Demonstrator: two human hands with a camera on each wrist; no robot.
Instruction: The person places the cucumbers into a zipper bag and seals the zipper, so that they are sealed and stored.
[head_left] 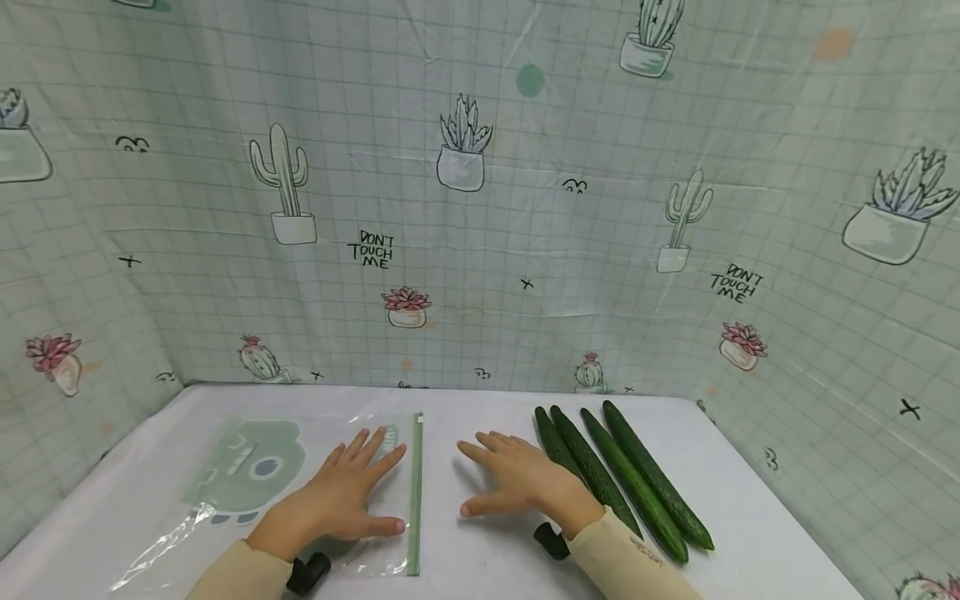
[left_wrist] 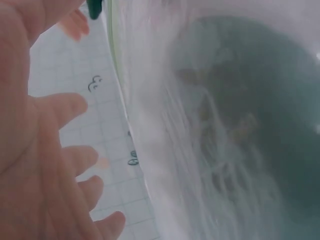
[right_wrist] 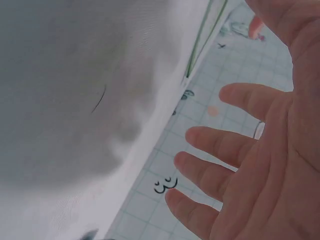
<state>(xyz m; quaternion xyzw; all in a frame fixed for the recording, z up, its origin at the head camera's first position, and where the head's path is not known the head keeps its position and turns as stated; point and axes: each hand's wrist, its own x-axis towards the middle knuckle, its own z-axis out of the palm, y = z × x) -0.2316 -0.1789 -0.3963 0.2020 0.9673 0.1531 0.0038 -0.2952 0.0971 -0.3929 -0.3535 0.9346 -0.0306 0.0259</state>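
Observation:
My left hand [head_left: 335, 497] hovers with spread fingers over a clear zip bag [head_left: 352, 562] that lies flat on the left of the table. The bag bears a green cartoon creature print [head_left: 247, 475] and a green slider strip [head_left: 416, 500] along its right edge. To the right of that strip, my right hand [head_left: 517, 479] hangs above the white table, fingers spread and holding nothing. Several long green cucumbers [head_left: 637, 479] lie side by side just past the right hand, partly hidden by the forearm. In the left wrist view the palm and fingers [left_wrist: 75, 110] are apart from the bag.
A white cloth covers the table [head_left: 480, 408]. Behind it and along both sides hangs a pale gridded curtain [head_left: 487, 233] printed with potted cacti. Dark wrist bands [head_left: 307, 573] sit at both cuffs.

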